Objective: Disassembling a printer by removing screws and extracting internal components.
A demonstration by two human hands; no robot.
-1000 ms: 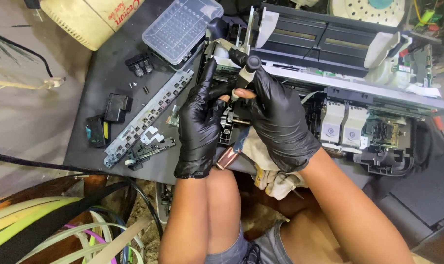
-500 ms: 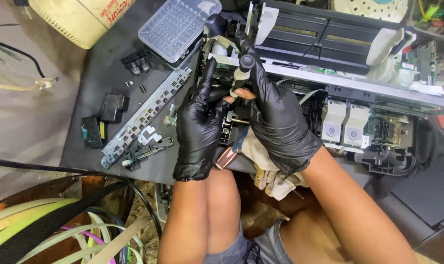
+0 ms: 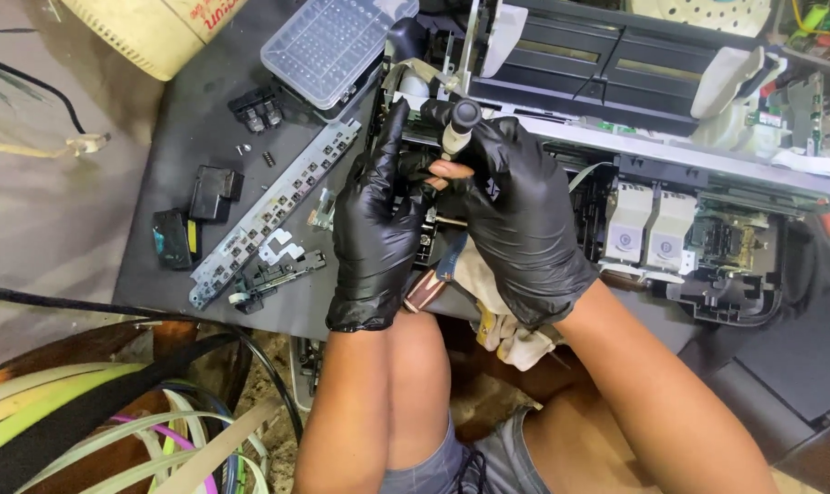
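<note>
Both my hands wear black gloves over an opened printer (image 3: 671,101) on a dark work surface. My right hand (image 3: 524,224) is closed around a screwdriver (image 3: 459,128) with a black and white handle, held upright at the printer's left end; a torn glove fingertip shows bare skin. My left hand (image 3: 378,220) sits right beside it, fingers pointing up and pressed against the printer's inner parts by the screwdriver shaft. What its fingers grip is hidden. Two white ink cartridge holders (image 3: 648,229) sit to the right of my hands.
A clear plastic bit case (image 3: 328,46) lies at the top left. A long grey metal strip (image 3: 268,215), small black parts (image 3: 215,192) and a bracket (image 3: 273,274) lie left of my hands. A rag (image 3: 515,338) hangs off the near edge. Cables (image 3: 113,412) coil below.
The view has shifted slightly. My hands stay at the same spot on the printer, with the screwdriver handle a little lower and more upright than before.
</note>
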